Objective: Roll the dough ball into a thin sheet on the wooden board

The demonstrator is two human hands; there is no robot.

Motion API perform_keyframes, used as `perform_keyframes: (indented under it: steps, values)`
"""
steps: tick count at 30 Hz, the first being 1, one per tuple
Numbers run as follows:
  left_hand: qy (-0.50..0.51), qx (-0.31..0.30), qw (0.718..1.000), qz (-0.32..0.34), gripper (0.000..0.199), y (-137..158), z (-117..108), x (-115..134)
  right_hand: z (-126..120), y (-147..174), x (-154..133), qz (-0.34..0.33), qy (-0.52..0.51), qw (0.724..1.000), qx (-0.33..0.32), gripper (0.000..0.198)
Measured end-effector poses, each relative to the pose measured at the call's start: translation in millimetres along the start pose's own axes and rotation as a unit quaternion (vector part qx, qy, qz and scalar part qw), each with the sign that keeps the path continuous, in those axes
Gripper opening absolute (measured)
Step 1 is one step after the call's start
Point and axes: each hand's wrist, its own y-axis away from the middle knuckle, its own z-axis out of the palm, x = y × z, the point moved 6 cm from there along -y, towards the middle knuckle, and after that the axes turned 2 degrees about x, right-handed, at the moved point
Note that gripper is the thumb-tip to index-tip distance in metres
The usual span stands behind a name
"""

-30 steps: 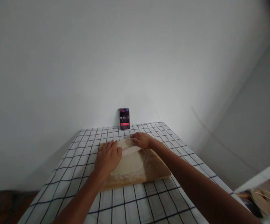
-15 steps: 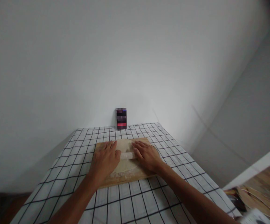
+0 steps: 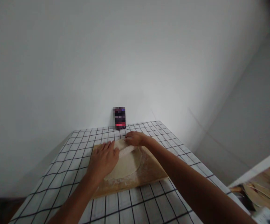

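Observation:
A pale, flour-dusted rolling pin (image 3: 126,151) lies aslant across a thin sheet of dough (image 3: 125,165), its right end farther from me. Beneath the dough is a wooden board (image 3: 152,170) with flour smeared on its near part. My left hand (image 3: 105,158) rests on the pin's left part, fingers stretched forward and thumb out to the side. At the far right end of the pin, my right hand (image 3: 135,138) is closed over it with bent fingers. Both hands hide the pin's ends, and part of the dough's left side is covered too.
A white tablecloth with black grid lines (image 3: 135,205) covers the table under the board. At the back, a phone-like dark screen (image 3: 120,118), pixelated, leans against the white wall (image 3: 135,62). Lower right, beyond the table edge, stands a round brown object (image 3: 264,196).
My right hand has moved forward and slightly left, its fingers now bent. The rolling pin has turned from nearly level to slanted. The board appears turned, and my left hand has shifted little.

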Motion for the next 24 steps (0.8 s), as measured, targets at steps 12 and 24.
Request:
perform_keyframes:
  steps: [12, 24]
  values:
    - [0.039, 0.01, 0.998, 0.058, 0.044, 8, -1, 5, -1, 85, -22, 0.039, 0.026, 0.993, 0.11, 0.046]
    - [-0.086, -0.019, 0.995, 0.041, 0.039, -5, -7, 3, -16, 10, -8, 0.038, 0.004, 0.998, 0.049, 0.038]
